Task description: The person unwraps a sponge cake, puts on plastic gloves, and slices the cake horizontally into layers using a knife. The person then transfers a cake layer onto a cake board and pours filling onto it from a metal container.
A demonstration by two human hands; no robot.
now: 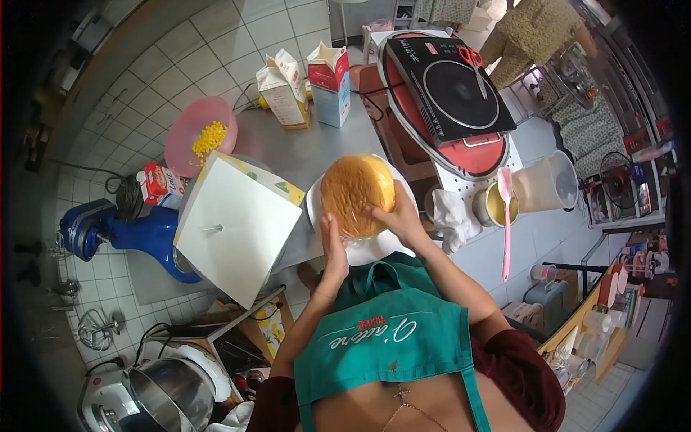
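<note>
A round golden-brown sponge cake (353, 193) is tilted between my two hands above a white round board or plate (314, 209). A shine along its edge looks like clear plastic film, though I cannot be sure. My left hand (333, 248) presses against the cake's near-left edge. My right hand (399, 217) grips the right side, its thumb lying on the brown top and its other fingers hidden behind the cake. On the left, close to the cake, stands a box with a white top (237, 223).
Two milk cartons, one white (283, 90) and one red-blue (330, 85), stand behind. A pink bowl (191, 126) holds yellow pieces. A blue stand mixer (144, 237) is at left. Right are an induction cooker (453, 86), red scissors (471, 59), white cloth (455, 219) and pink spatula (506, 230).
</note>
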